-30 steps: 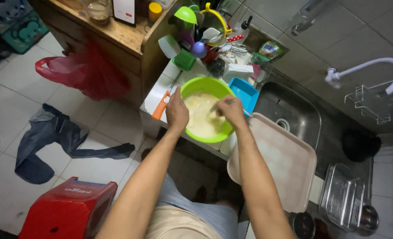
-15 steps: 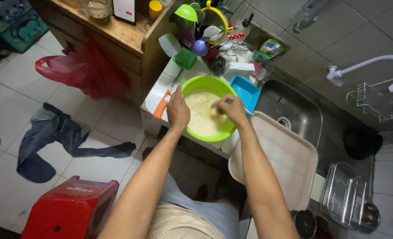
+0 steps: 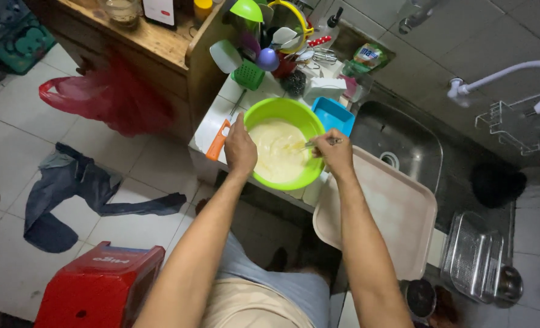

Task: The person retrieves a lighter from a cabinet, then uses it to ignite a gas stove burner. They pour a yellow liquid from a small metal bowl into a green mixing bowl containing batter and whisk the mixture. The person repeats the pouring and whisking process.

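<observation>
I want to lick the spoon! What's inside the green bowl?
The green bowl holds pale yellow batter. The right hand dips a metal utensil in; its tip and the bowl's bottom are covered.

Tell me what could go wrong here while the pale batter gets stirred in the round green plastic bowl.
The round green plastic bowl sits close to the white counter's front edge; only the left hand steadies its rim, so hard stirring might tip it. The right hand works a thin metal utensil and could flick pale batter onto the beige square tray, which overhangs the steel sink and might get knocked.
</observation>
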